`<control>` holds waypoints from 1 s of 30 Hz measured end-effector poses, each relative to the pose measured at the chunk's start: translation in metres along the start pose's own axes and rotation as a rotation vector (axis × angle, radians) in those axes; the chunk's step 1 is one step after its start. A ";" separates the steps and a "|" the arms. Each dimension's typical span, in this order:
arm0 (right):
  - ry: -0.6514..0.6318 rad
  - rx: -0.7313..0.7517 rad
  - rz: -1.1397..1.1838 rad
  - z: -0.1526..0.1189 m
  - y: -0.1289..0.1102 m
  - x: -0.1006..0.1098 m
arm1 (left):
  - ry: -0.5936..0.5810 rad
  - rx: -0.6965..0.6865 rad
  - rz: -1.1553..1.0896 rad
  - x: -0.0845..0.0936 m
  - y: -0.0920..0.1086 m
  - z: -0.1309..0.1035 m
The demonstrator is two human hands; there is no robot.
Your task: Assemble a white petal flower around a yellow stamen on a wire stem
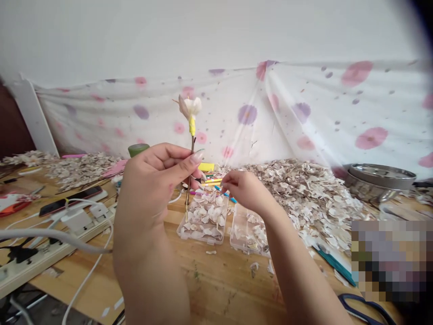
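Raised in front of me, my left hand (172,164) pinches a thin brown twig between thumb and fingers. The twig carries an artificial flower (192,107) with pale petals, bound at its base with yellow tape (192,126). My right hand (241,187) is over the far right corner of a see-through plastic box (203,234) of white petal pieces (211,214). Its fingers are drawn together, and what they hold, if anything, I cannot make out. A blue stick (232,199) lies just below those fingers. Beside it stands a second plastic box (238,246), partly covered by my right forearm.
A large heap of petal pieces (304,194) covers the right side, with steel bowls (379,180) behind. Dark-handled scissors (367,307) lie front right. On the left are a power strip (43,275) with cables, a phone (72,201), more petals (84,169) and green tape (138,149).
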State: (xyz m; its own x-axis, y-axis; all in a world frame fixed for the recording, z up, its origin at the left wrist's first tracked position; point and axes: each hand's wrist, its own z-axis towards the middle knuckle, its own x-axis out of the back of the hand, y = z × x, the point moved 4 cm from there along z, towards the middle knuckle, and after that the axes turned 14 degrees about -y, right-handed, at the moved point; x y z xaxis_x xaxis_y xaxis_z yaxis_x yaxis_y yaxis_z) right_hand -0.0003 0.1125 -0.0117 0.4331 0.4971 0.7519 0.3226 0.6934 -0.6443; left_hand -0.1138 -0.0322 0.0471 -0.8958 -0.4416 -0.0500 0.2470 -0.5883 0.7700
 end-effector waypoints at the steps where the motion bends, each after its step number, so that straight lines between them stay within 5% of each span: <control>1: -0.077 0.006 -0.038 0.001 -0.005 -0.009 | -0.001 -0.005 -0.001 0.002 0.001 0.000; 9: -0.622 -0.150 -0.426 0.017 -0.005 -0.081 | 0.062 0.027 0.038 0.024 0.006 -0.002; 14: -0.795 -0.231 -0.580 0.027 0.011 -0.115 | 0.048 0.027 0.021 0.030 0.006 -0.001; 19: -0.809 -0.271 -0.654 0.031 0.017 -0.129 | 0.056 -0.017 -0.022 0.037 0.002 0.000; 24: -0.790 -0.282 -0.629 0.030 0.016 -0.120 | 0.023 -0.029 -0.031 0.040 0.001 0.001; 30: -0.558 -0.163 -0.429 0.029 -0.001 -0.114 | 0.031 -0.028 -0.026 0.040 0.002 -0.001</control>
State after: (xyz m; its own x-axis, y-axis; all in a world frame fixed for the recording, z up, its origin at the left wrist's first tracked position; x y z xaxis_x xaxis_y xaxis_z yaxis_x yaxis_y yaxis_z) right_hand -0.0744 0.0701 -0.0922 -0.2407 0.4209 0.8746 0.5084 0.8222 -0.2558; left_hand -0.1483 -0.0517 0.0463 -0.8903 -0.4464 -0.0898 0.2344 -0.6185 0.7500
